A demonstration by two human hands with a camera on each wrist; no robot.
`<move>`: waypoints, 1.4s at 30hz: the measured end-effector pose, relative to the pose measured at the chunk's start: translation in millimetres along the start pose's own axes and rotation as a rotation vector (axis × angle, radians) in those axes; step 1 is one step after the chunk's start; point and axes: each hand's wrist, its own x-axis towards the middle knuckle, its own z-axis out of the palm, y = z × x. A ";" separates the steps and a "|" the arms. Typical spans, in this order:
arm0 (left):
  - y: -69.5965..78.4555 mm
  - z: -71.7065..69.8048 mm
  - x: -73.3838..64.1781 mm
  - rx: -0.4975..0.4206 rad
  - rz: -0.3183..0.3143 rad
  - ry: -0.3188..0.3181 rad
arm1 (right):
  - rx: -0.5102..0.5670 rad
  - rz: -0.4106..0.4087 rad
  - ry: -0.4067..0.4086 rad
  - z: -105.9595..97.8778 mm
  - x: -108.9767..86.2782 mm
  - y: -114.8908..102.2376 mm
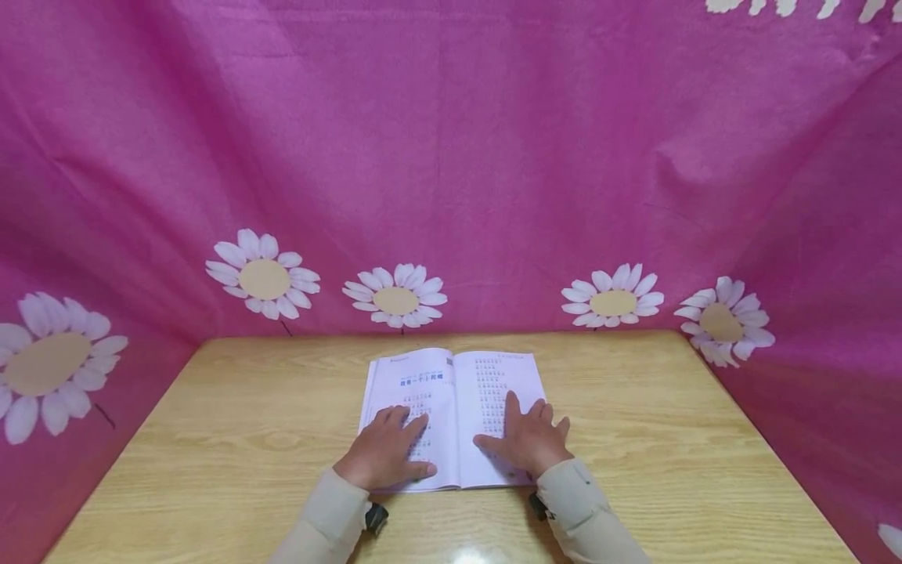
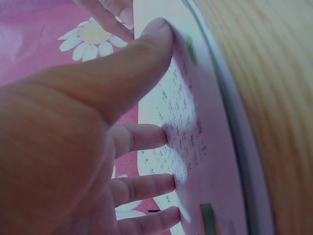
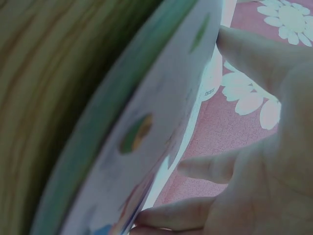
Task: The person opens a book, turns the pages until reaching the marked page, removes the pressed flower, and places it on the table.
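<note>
An open book lies flat on the wooden table, its two printed pages facing up. My left hand rests on the left page with fingers spread. In the left wrist view the thumb and fingertips touch that page. On the right page sits my right hand, fingers also spread and thumb pointing toward the spine. The right wrist view shows its fingertips against the page, which carries small coloured pictures near its lower edge. Neither hand grips anything.
The light wooden table extends around the book on all sides. A pink cloth printed with white daisies hangs behind the table and along both sides. Dark wrist devices show under both sleeves.
</note>
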 end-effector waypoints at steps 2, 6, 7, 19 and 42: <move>-0.3 0.3 -0.7 -0.002 0.002 0.004 | 0.008 0.002 -0.004 -0.1 0.2 -0.1; -0.7 -0.2 -2.8 -0.004 0.030 0.030 | 0.022 -0.002 -0.001 -0.7 0.4 -0.5; -0.9 -0.2 -3.1 -0.004 0.036 0.035 | 0.020 -0.003 0.000 -0.7 0.6 -0.6; 0.0 -0.6 -3.9 -0.003 0.025 0.025 | 0.026 0.001 -0.004 -0.4 -0.1 -1.5; 1.7 0.1 -2.7 0.009 0.026 0.016 | 0.028 0.002 0.001 0.4 -1.3 -1.0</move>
